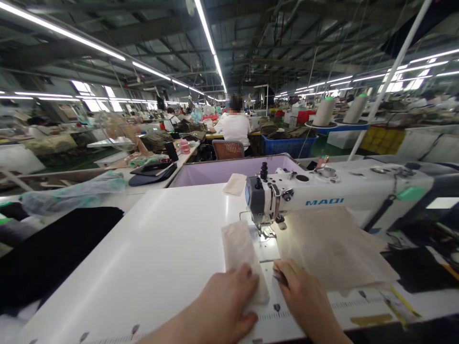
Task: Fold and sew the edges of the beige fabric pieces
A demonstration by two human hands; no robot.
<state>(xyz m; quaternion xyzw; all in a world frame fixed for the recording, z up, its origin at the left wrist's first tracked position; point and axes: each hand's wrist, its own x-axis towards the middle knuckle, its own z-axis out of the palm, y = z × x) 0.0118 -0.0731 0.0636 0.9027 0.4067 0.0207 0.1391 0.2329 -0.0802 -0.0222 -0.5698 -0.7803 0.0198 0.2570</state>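
Observation:
My left hand (231, 298) rests on a folded strip of cream cloth (238, 241), fingers bent over it and thumb spread apart. The strip lies on the white table just left of the needle area. Between the thumb and fingers of my right hand (304, 294) is a small dark tool (280, 276), mostly hidden by the hand. A white sewing machine (315, 191) stands in front of me, its presser foot (266, 232) lit from above. Right of the needle, a larger cream cloth (330, 248) lies flat under the machine arm.
A small cream piece (235, 184) lies at the table's far edge, before a lilac bin (211, 169). Black fabric (60, 248) is on the left. Thread cones (324, 112) stand behind the machine. A person in a white shirt (234, 128) sits ahead.

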